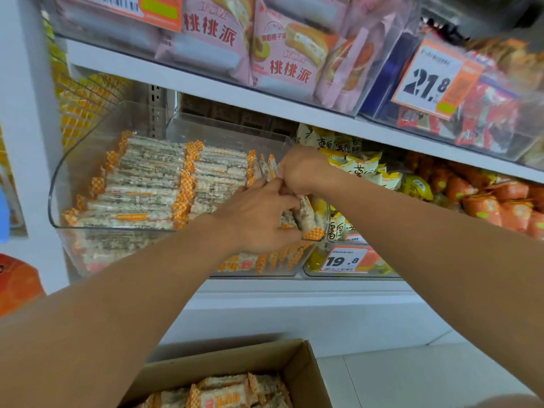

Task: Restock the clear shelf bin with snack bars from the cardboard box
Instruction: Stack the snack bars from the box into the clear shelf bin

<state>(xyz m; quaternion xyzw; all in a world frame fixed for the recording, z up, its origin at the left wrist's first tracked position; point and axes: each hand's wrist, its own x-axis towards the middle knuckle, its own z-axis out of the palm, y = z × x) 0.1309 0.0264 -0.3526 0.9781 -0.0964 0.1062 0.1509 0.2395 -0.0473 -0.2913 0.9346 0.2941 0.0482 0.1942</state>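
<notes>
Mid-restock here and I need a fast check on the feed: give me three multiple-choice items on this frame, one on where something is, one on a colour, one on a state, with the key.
1. Where is the cardboard box?
A. On the top shelf
B. Below the shelves, at the bottom of the view
C. Inside the clear shelf bin

2. What colour are the checked ends of the snack bars in the clear shelf bin?
A. Orange and white
B. Blue and white
C. Green and black

3. What are the hands doing?
A. Both hang idle by the box
B. Both hold bars at the bin's right end
C. One peels off the price tag

Key:
1 B: the box sits low in the view, open, with bars inside.
2 A: the wrapper ends show an orange-white check.
3 B: the left hand and right hand curl round upright bars by the bin's right wall.
</notes>
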